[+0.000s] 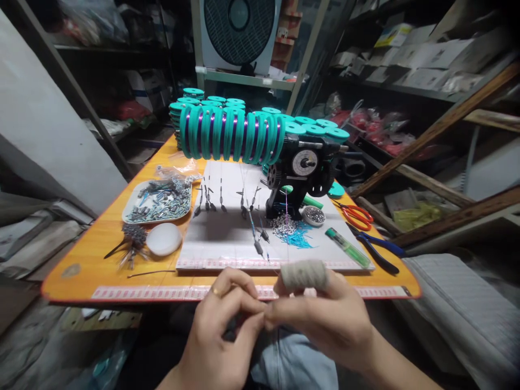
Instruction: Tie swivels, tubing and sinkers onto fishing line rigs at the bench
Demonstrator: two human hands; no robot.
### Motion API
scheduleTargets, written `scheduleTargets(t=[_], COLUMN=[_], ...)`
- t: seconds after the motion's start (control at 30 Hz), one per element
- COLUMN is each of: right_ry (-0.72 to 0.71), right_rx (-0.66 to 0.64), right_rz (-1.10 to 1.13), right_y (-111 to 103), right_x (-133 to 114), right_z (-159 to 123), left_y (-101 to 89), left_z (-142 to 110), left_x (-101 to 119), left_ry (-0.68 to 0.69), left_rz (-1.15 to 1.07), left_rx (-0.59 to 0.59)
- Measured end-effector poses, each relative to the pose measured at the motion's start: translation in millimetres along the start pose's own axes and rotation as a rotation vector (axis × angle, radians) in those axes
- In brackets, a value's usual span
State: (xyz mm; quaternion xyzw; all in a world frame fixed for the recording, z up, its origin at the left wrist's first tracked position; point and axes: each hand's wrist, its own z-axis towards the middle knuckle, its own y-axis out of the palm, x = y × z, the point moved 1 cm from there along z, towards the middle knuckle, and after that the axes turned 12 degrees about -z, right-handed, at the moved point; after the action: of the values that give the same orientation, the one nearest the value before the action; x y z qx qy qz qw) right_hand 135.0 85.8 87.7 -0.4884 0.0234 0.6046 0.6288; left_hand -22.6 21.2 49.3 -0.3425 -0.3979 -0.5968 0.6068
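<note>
My left hand is closed in a pinch in front of the table edge, with a ring on one finger. Its fingertips meet those of my right hand, also pinched; what they hold is too small to make out. A grey-beige wrap covers a finger of my right hand. A thin line runs down from the black winding machine towards my hands. Teal spools wound with purple line sit in a row on the machine's shaft. Dark sinkers hang or lie on lines below them.
On the white board are metal beads, blue tubes and a green-capped tube. Pliers and orange-handled scissors lie right. At left are a tray of parts and a white lid. A measuring tape lines the front edge.
</note>
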Motion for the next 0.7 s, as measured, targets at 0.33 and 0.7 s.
scheduleTargets(t=[0.33,0.7], right_ry=[-0.263,-0.085], right_rx=[-0.020,-0.203], right_rz=[-0.177,-0.045], right_y=[-3.3,-8.3], right_x=[9.3,2.9], right_z=[1.0,-5.9], left_y=[-0.5,6.5], left_z=[-2.8,-3.8], left_x=[-2.7,0.1], left_ry=[-0.021,-0.408], left_rz=[-0.023,-0.439], left_rx=[-0.045,0.092])
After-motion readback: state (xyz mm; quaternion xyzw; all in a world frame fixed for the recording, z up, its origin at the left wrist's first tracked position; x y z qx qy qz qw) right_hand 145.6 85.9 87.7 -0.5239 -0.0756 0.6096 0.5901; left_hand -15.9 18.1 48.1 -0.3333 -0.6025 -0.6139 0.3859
